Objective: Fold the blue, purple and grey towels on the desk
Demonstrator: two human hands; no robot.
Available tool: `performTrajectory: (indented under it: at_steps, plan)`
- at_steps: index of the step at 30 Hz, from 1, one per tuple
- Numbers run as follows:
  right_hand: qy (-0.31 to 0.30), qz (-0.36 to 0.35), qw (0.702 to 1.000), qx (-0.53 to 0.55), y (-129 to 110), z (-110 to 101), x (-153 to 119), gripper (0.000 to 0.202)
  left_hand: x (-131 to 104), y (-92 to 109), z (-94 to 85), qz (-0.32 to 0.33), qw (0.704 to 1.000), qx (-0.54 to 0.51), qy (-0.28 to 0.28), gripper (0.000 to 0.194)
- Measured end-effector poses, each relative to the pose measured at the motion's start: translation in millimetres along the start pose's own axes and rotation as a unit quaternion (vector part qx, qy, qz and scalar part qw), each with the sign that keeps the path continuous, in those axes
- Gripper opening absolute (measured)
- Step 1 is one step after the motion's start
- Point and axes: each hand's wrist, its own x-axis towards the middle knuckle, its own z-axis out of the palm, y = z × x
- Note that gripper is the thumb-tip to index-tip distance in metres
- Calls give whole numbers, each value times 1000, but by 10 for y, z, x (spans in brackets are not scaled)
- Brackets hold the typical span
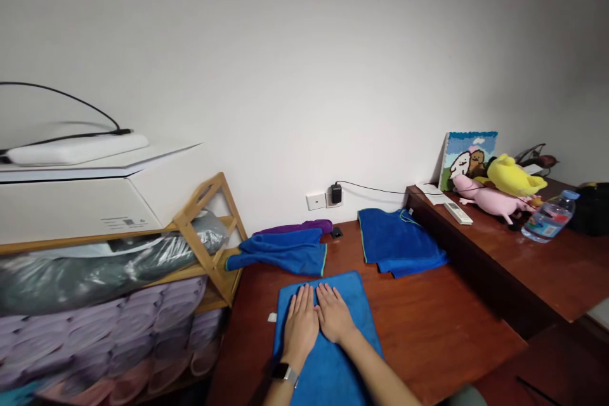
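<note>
We count one light blue towel (333, 365) spread on the bench (419, 323) beneath two hands, with one small white tag (272, 317) at its left edge. Behind it, to the left, lie one rumpled blue cloth (285, 252) and one purple cloth (299, 226); to the right sits a folded stack of darker blue cloth (394, 235), perhaps two pieces, though the overlap keeps us from being sure. On the raised ledge (537, 266) we find two plush toys, one yellow (511, 176) and one pink (490, 196), plus one plastic bottle (549, 221), one white remote control (458, 213) and one picture (469, 158). One black plug adapter (336, 193) is in the wall.

The left hand (301, 327), wearing one smartwatch (284, 373) at the wrist, and the right hand (334, 318) lie palm-down side by side on the light blue towel, thumbs close. We see the fingers of both stretched straight, only narrow gaps between them, touching the towel without gripping it.
</note>
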Motion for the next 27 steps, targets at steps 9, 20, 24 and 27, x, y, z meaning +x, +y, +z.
performTrajectory:
  at_steps: [9,20,24,27]
  plan:
    - [-22,114,991,-68,629,-209,-54,67,-125,-519,84,-71,997,4,-29,72]
    - [57,100,993,-40,121,-168,-324,61,-358,-65,-309,8,998,-54,34,62]
    - [4,23,1000,-3,-244,74,-563,59,-600,231,-244,44,996,-72,-4,62]
    - [-19,41,999,-3,-238,35,-619,60,-658,207,-177,13,998,-59,-36,60]
